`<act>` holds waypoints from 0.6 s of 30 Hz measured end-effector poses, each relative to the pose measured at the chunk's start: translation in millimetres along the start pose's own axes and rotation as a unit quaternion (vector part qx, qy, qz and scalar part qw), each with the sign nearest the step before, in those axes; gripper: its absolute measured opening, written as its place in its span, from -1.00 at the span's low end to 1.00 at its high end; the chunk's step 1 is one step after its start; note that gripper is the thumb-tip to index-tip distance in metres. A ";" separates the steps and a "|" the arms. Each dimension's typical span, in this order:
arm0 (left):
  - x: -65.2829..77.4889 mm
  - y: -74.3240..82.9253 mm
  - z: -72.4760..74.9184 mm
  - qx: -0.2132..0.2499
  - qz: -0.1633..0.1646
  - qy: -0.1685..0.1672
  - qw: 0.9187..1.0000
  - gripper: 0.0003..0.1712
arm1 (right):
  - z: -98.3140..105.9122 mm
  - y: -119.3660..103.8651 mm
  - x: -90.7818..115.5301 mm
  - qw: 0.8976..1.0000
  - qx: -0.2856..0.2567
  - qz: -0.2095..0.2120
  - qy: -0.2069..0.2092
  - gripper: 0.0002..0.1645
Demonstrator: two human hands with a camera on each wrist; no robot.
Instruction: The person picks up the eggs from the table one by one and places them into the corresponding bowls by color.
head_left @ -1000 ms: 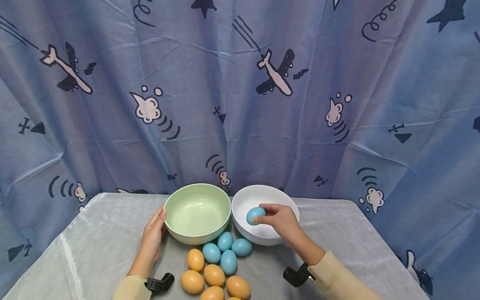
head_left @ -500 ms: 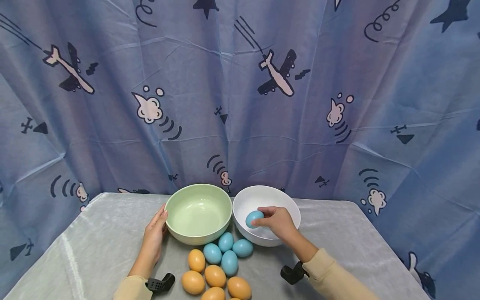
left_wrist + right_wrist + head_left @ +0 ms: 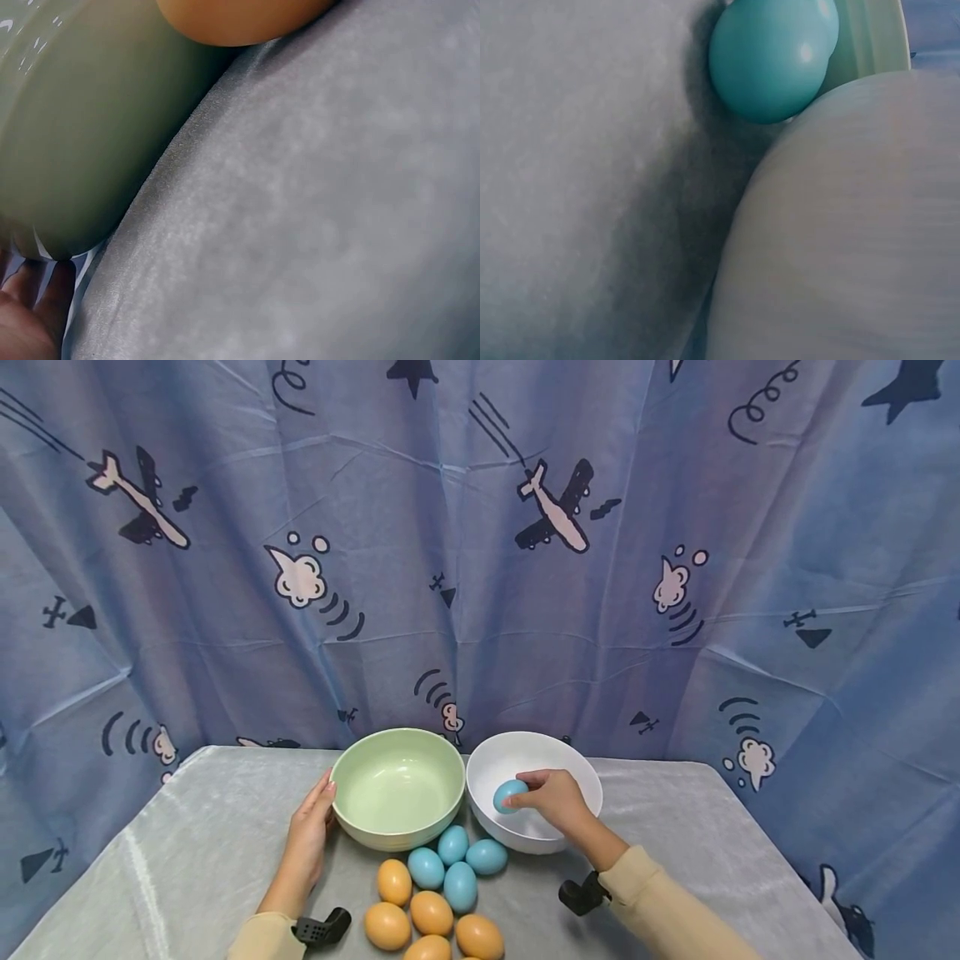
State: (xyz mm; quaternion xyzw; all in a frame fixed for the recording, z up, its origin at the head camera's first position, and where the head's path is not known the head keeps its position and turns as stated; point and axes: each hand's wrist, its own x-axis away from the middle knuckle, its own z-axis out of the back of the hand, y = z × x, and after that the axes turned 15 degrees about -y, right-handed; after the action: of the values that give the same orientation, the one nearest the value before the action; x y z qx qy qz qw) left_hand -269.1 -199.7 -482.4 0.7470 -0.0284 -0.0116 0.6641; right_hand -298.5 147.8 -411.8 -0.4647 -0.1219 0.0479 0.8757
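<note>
Over the inside of the white bowl (image 3: 528, 843), my right hand (image 3: 558, 800) pinches a blue egg (image 3: 510, 795) between thumb and fingers. Left of that bowl stands a light green bowl (image 3: 397, 841), and my left hand (image 3: 309, 827) rests against its outer left side. In the left wrist view, fingertips of the left hand (image 3: 34, 311) touch the green bowl's wall (image 3: 82, 135). No egg shows inside the green bowl. The right wrist view holds the white bowl's outer wall (image 3: 847, 232) and a blue egg (image 3: 769, 60) on the table; the right hand is out of that view.
Several blue eggs (image 3: 460, 887) lie on the grey cloth (image 3: 187, 860) in front of the bowls. Nearer are several orange eggs (image 3: 387, 927), some cut off by the lower frame edge. A blue patterned curtain (image 3: 480, 568) hangs behind the table.
My right hand has shifted slightly, still pinching the blue egg over the white bowl, and its forearm has moved a little left. The left hand stays against the green bowl.
</note>
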 end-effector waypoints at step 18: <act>1.6 1.5 -1.2 0.002 0.000 0.003 1.000 -0.28 | -5.9 3.9 -4.9 0.997 0.078 0.014 -0.012 -0.38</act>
State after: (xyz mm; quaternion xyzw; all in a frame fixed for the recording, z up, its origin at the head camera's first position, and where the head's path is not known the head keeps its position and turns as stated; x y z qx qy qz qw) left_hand -267.4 -198.7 -480.8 0.7485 -0.0265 -0.0091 0.6626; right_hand -301.7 144.3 -419.0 -0.3964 -0.1218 0.0754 0.9068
